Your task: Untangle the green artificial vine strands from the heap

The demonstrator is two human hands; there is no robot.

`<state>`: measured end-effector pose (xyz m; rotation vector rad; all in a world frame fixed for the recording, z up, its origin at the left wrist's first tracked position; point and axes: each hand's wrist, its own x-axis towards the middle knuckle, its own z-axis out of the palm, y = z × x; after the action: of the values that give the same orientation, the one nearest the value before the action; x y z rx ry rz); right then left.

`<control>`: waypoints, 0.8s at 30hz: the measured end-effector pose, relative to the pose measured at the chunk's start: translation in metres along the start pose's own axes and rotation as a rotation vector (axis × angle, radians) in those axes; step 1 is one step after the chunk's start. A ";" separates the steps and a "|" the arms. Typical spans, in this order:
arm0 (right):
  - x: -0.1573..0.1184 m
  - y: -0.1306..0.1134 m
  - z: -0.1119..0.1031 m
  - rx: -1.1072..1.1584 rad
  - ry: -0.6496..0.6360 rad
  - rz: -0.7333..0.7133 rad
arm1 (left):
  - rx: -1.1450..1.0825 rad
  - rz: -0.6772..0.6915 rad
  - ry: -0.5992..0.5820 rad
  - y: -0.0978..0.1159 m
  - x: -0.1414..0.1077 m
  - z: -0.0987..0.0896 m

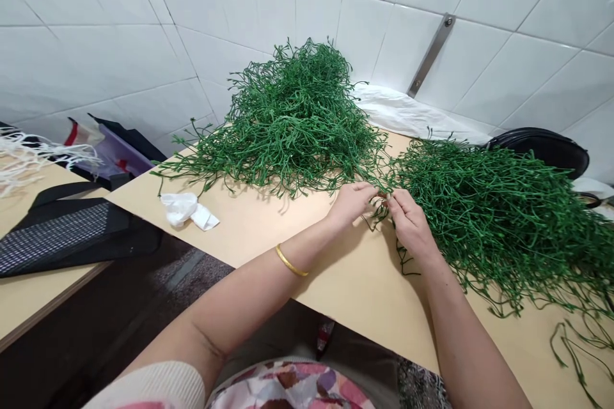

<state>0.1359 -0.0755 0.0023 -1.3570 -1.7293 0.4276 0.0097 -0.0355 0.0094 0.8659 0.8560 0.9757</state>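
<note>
My left hand (354, 206), with a gold bangle on the wrist, and my right hand (410, 222) meet over the table's middle. Both have their fingertips pinched together on a thin green cord (377, 220), whose loose ends dangle below. The spot between my fingers is partly hidden. Just beyond my left hand rises a tall heap of green cords (302, 118), many with small knots at the ends. A second heap of green cords (503, 223) lies right beside my right hand.
The pale wooden table (268, 223) carries a crumpled white tissue (188, 209) at left. White cloth (403, 112) and a black bag (542, 144) lie along the tiled wall. White cords (38, 154) and a black mesh bag (62, 230) are on another table. Loose strands (573, 351) lie front right.
</note>
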 end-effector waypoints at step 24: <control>-0.002 -0.002 0.008 0.145 0.009 0.071 | -0.338 -0.199 -0.062 0.003 0.005 -0.003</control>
<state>0.1280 -0.0763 -0.0019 -1.3169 -1.6137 0.5742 0.0074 -0.0297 0.0101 0.5081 0.6846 0.8819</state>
